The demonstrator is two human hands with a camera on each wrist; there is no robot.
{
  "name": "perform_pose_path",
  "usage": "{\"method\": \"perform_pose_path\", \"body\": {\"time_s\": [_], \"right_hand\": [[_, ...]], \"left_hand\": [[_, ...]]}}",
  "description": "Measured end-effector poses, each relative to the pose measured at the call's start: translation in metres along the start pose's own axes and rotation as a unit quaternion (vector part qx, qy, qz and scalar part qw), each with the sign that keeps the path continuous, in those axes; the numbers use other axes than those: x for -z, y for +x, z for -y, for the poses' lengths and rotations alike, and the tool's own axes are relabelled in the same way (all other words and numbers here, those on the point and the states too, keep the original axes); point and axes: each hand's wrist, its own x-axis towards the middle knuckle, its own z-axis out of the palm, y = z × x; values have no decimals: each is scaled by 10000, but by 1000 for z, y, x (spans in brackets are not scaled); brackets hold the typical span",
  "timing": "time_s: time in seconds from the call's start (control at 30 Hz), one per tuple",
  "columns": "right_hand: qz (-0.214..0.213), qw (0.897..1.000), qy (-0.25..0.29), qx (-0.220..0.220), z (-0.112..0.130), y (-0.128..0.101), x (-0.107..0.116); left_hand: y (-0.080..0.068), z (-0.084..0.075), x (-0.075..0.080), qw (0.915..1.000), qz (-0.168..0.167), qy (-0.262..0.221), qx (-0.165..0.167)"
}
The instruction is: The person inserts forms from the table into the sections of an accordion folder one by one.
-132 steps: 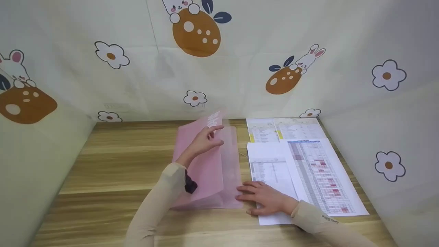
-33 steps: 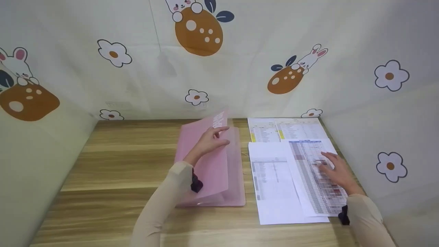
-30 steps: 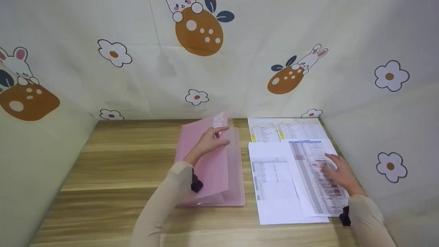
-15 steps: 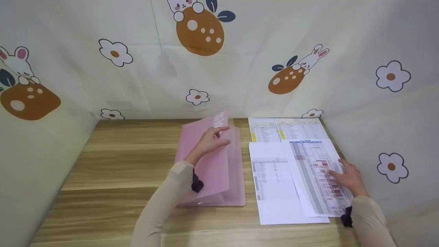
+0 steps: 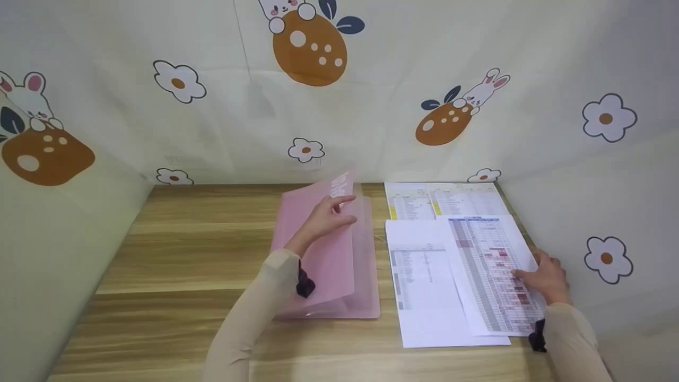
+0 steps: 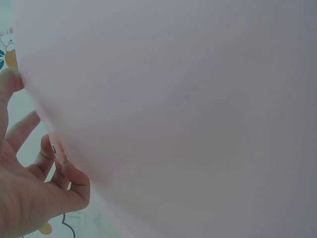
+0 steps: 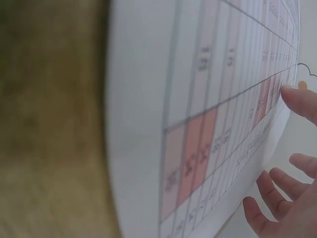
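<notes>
A translucent pink folder (image 5: 366,276) lies on the wooden table (image 5: 185,249). My left hand (image 5: 324,216) holds its front cover (image 5: 323,265) lifted by the far edge. In the left wrist view the cover (image 6: 198,99) fills most of the frame, with my left hand (image 6: 34,193) gripping its edge at the lower left. To the right lies a printed sheet with red cells (image 5: 488,265). My right hand (image 5: 546,276) pinches its right edge. The right wrist view shows the thumb on top of the sheet (image 7: 208,124) and the fingers (image 7: 267,198) below its edge.
A mostly white sheet (image 5: 419,276) lies partly under the red-celled one. Two more printed sheets (image 5: 445,200) lie at the back, against the patterned cloth wall (image 5: 371,116). Cloth walls close in the left and right sides. Bare wood lies left of the folder.
My right hand left the folder's near corner, crossed the red-celled sheet, slid to its right edge and took hold there. The left hand keeps the cover raised.
</notes>
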Motion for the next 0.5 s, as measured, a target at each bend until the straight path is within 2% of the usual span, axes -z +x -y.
{"method": "perform_pose_path", "body": {"time_s": [0.2,0.5], "right_hand": [[-208,9997,-119,43,3,2,-1],[-545,9984,1,160,9,4,-2]], "left_hand": [[1,2,0,10000,-21,26,5],[1,3,0,10000,-13,43,31]]}}
